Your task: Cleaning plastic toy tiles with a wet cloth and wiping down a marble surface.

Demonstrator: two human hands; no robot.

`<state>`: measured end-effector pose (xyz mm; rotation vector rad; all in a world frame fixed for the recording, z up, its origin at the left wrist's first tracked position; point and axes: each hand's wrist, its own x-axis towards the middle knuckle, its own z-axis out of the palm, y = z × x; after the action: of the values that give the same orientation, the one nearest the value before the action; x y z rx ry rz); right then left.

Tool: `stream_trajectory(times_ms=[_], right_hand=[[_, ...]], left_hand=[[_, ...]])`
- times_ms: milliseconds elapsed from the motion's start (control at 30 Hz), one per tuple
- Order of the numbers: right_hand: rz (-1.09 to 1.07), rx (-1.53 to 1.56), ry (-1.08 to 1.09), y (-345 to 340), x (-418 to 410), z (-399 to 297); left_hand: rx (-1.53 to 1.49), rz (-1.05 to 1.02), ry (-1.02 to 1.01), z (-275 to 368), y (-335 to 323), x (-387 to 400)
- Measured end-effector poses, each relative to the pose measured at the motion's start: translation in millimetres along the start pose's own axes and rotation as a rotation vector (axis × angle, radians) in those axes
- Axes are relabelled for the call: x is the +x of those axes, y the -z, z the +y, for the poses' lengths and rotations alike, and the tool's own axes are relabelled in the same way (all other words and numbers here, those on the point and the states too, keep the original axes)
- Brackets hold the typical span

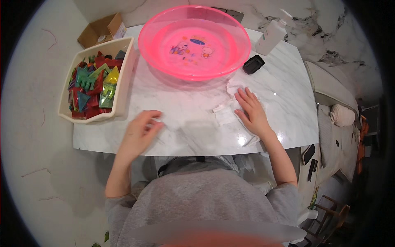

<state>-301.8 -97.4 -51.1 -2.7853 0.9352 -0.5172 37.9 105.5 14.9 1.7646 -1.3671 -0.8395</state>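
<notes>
My right hand (253, 114) lies flat, palm down, on a crumpled white cloth or wipe (225, 115) on the marble-patterned table (185, 139). Its fingers are slightly spread. Above the table's near left part is my left hand (139, 132), blurred, with curled fingers and a gap between thumb and forefinger; nothing shows in it. A cream plastic bin (123, 80) full of coloured translucent magnetic tiles (92, 89) stands beyond it to the left. Farther back sits a pink plastic basin (197, 76) with cartoon prints on its bottom; no tiles show inside.
A small black plastic container (254, 64) and a white bottle (270, 38), its cap flipped up, stand right of the basin. Behind the bin is an open cardboard box (92, 34). A sofa (334, 148) with a phone (308, 154) on it lies beyond the table's right edge.
</notes>
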Motion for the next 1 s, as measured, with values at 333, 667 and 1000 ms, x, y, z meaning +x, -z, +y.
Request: stream_trajectory(times_ms=[333,667,1000], right_hand=[[0.2,0.139,-0.133,31,4,-15],[0.304,0.359,0.072,114,-7,-51],[0.95,0.355,-0.166,54,52,-66]], left_hand=[[0.271,-0.027,-0.533,33,-162,108],[-0.336,-0.354,-0.359,71,-153,109],[-0.221,-0.009,-0.794,85,-151,84]])
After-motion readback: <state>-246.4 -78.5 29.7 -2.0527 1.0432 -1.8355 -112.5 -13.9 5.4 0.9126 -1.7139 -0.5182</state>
